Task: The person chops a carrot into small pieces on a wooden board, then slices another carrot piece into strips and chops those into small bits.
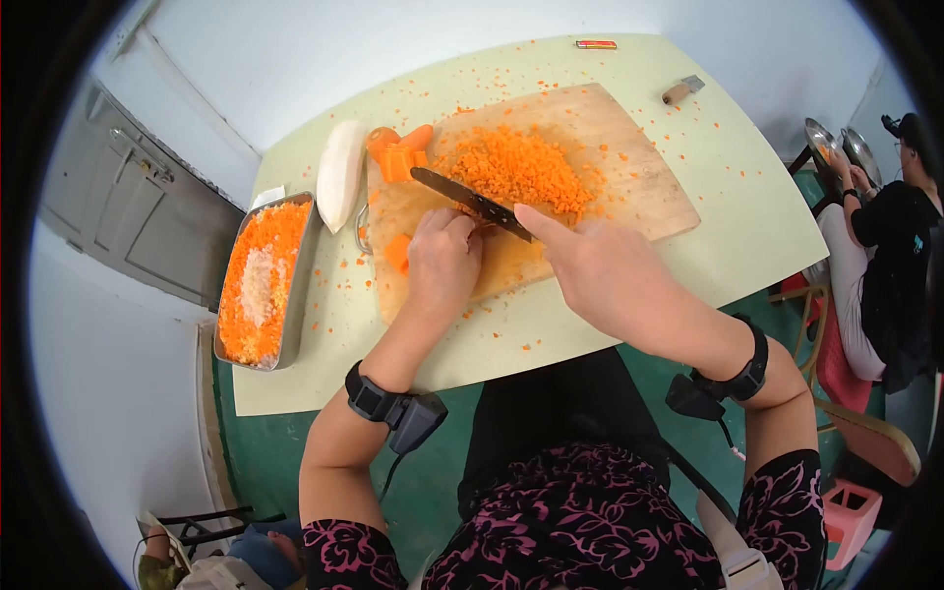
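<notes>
My right hand grips a dark-bladed knife, its index finger stretched along the back of the blade. The blade slants over the wooden cutting board, pointing to the upper left. Close by the blade's near side, my left hand has curled fingers pressed down on the board; what lies under them is mostly hidden. Beyond the knife spreads a heap of diced carrot. Carrot chunks sit at the board's upper left, and another carrot piece lies beside my left hand.
A metal tray of chopped carrot with a pale chopped heap stands at the table's left. Near it lies a peeled white radish. A red lighter and a wooden-handled tool lie at the back. Another person sits at right.
</notes>
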Tool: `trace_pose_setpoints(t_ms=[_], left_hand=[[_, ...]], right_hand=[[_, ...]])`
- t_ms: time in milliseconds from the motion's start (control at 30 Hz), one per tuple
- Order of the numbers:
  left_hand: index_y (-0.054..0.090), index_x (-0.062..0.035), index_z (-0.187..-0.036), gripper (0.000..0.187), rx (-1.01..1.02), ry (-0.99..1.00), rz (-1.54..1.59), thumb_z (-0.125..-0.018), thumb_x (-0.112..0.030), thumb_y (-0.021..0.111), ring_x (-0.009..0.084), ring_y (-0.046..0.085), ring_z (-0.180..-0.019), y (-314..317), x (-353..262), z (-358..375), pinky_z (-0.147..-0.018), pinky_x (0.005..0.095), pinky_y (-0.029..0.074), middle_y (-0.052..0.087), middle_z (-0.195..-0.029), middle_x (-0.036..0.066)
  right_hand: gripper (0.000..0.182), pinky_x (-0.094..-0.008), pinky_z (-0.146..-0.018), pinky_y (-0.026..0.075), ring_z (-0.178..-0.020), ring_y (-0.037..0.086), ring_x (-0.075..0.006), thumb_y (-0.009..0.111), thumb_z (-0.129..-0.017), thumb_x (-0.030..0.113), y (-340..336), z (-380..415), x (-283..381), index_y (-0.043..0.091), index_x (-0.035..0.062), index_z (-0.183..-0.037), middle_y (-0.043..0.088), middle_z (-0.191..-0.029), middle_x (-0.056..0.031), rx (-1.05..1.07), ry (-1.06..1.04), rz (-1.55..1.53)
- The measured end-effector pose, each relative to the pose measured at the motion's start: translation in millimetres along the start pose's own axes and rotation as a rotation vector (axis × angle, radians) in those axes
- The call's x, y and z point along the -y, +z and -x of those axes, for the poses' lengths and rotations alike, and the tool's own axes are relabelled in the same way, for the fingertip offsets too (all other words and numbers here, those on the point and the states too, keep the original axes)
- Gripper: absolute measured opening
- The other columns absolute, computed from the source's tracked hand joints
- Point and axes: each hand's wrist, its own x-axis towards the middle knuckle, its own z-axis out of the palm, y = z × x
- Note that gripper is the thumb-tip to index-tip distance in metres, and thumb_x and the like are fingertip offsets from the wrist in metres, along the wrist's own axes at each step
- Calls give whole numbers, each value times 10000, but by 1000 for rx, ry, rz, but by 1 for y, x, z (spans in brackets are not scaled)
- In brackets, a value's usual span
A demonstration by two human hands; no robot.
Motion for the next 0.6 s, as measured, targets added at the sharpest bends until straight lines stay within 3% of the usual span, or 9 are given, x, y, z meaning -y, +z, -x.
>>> trace_pose_setpoints(t_ms=[200,600], left_hand=[[637,21,-730,70,-5,-21,-6,-663,39,645,310,585,-761,1,-1,2,-680,381,493,611,-783,139],[653,28,-750,64,19,-7,-10,-689,16,638,307,589,-775,-1,-2,1,-694,377,492,623,-813,146]], right_hand=[[454,-440,-524,450,-560,563,-352,562,-837,85,-9,-1,0,493,71,-1285,572,-639,-172,-130,-31,-35],[437,-449,-566,456,-621,584,-351,555,-843,98,-5,-4,-3,497,71,-1276,596,-699,-191,-5,1,-51]])
